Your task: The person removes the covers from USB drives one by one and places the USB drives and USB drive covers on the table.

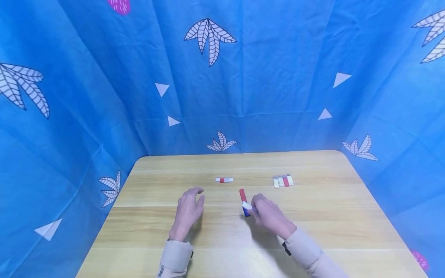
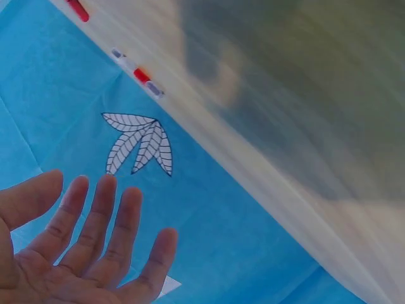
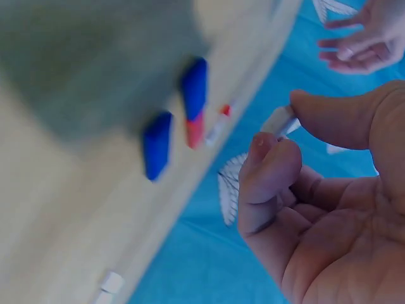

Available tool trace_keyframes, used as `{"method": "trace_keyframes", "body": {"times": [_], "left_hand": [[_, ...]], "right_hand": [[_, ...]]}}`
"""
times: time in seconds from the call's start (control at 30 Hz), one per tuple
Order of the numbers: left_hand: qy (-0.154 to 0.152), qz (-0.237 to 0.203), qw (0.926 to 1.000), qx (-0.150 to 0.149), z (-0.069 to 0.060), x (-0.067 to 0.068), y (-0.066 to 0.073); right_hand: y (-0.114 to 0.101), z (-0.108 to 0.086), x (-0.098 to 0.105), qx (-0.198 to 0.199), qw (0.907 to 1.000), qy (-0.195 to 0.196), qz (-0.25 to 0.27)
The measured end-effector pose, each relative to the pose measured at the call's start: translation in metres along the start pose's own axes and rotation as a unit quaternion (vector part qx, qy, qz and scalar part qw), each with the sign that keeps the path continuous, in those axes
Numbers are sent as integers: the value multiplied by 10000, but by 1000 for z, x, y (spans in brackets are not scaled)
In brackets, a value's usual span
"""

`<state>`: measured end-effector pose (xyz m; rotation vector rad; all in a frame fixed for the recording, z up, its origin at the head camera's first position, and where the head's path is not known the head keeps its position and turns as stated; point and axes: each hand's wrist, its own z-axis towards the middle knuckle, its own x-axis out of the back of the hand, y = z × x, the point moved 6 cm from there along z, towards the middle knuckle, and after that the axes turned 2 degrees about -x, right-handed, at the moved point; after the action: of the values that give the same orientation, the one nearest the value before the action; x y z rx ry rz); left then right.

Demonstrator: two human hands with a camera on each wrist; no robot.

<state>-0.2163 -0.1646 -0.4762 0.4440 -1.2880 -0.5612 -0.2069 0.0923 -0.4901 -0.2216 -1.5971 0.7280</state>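
My right hand [image 1: 271, 216] pinches a small white block [image 3: 278, 121] between thumb and index finger. In the head view this block partly covers a blue piece and a red block [image 1: 242, 195] near the table's middle. The right wrist view has two blue pieces [image 3: 157, 145], one close against the red block. My left hand [image 1: 187, 210], holding nothing, hovers over the table to the left. Its fingers [image 2: 104, 221] are spread and loosely extended in the left wrist view.
A short row of white, red and grey blocks [image 1: 224, 180] lies farther back on the wooden table [image 1: 156, 170]. Several white and grey blocks with a red one [image 1: 286, 181] lie side by side at the back right. A blue patterned curtain [image 1: 271, 77] surrounds the table.
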Motion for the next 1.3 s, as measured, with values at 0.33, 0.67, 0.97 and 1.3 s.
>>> {"method": "trace_keyframes", "body": {"times": [0.33,0.67,0.97,1.3], "left_hand": [[31,-289,9981,-535,10,-5,38],[68,-751,9895,-1229,20,-5,87],[-546,-1799,9707,-1499,25,-13,120],[-825,-1988,9653,-1482,26,-17,125]], "right_hand": [[-13,9,44,18,9981,563,263],[-23,5,68,382,9936,974,434],[-35,-2,72,743,9889,1214,434],[-38,-6,75,901,9866,1198,644]]}}
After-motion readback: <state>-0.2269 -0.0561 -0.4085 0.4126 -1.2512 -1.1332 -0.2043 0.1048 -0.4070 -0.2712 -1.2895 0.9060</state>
